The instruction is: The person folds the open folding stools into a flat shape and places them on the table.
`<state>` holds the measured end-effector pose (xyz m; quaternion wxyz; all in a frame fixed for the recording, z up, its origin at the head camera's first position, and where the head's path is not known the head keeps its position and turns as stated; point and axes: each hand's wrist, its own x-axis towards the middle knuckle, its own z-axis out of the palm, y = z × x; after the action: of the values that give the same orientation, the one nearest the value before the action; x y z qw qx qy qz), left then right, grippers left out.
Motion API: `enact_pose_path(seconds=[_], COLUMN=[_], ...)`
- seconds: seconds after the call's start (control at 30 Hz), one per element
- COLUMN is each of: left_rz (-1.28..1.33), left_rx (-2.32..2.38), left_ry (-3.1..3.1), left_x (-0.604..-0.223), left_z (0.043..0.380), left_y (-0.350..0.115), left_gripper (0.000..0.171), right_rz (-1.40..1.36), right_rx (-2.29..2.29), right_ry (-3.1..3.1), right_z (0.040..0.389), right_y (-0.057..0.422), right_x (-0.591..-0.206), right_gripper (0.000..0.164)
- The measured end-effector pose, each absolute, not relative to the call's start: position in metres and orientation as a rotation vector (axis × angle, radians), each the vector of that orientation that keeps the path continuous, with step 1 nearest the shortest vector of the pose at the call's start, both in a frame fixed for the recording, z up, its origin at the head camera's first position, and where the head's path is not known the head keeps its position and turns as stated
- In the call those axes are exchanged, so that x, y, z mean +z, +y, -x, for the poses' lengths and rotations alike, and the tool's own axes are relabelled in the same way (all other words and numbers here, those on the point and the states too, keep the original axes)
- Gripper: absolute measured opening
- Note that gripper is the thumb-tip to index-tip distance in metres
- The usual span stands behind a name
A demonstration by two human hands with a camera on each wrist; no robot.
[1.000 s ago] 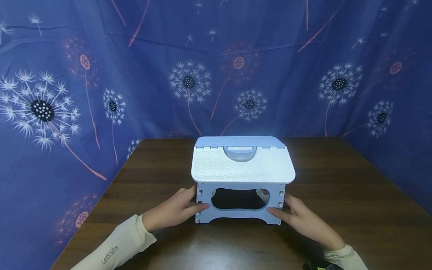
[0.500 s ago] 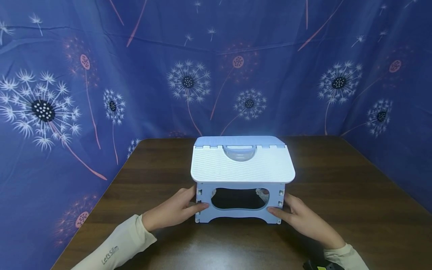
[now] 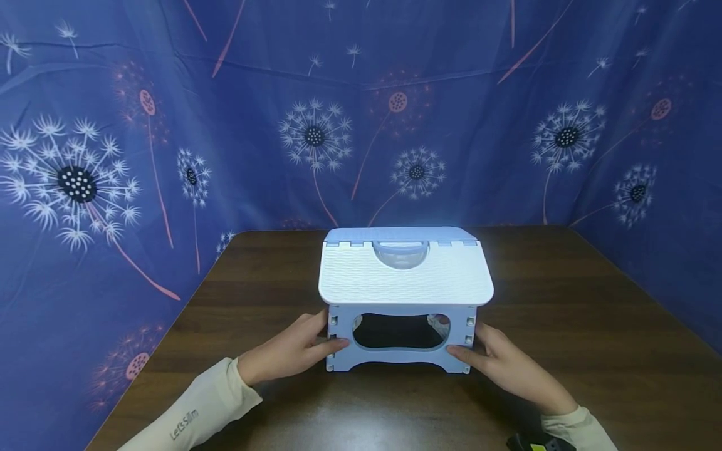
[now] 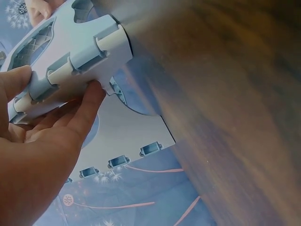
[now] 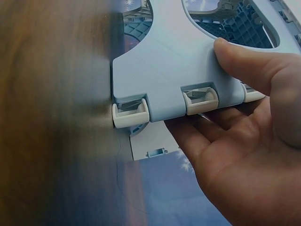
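Observation:
A folding step stool (image 3: 406,275) with a white textured top, light blue legs and a blue carry handle (image 3: 401,250) stands unfolded on the brown wooden table (image 3: 254,282). My left hand (image 3: 293,347) grips its left front edge, thumb on the blue front panel (image 3: 400,358) and fingers behind the hinged side. On the opposite edge my right hand (image 3: 507,363) holds the panel the same way. In the left wrist view the fingers (image 4: 87,110) curl under the hinge row. The right wrist view shows the right thumb (image 5: 244,61) pressed near the panel's oval opening.
A blue curtain (image 3: 361,125) printed with dandelions hangs behind and beside the table. At the lower right, a black item (image 3: 536,442) with a yellow-green mark lies by the right sleeve (image 3: 578,429).

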<state>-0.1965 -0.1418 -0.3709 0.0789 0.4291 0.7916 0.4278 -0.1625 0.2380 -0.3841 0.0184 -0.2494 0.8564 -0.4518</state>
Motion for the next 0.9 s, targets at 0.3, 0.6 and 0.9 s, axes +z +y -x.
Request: enact_pose_path(seconds=[0.3,0.6,0.9], left_rz=[-1.272,-1.277,-1.302], left_rx=[1.278,1.27,1.281], left_ry=[2.382,2.384,2.334], left_x=[-0.366,-0.361,-0.369], left_z=[0.192,0.19,0.193], left_y=[-0.139,-0.14,-0.142], left_gripper=[0.073,0.075,0.072], right_rz=[0.808,0.829,0.828], right_rx=[-1.412,-1.418,-1.434], right_ry=[2.641,2.627,2.601], right_z=[0.162,0.163,0.161], right_y=[0.239,0.238,0.239], right_x=[-0.383,-0.383,-0.383], right_gripper=[0.068,0.069,0.063])
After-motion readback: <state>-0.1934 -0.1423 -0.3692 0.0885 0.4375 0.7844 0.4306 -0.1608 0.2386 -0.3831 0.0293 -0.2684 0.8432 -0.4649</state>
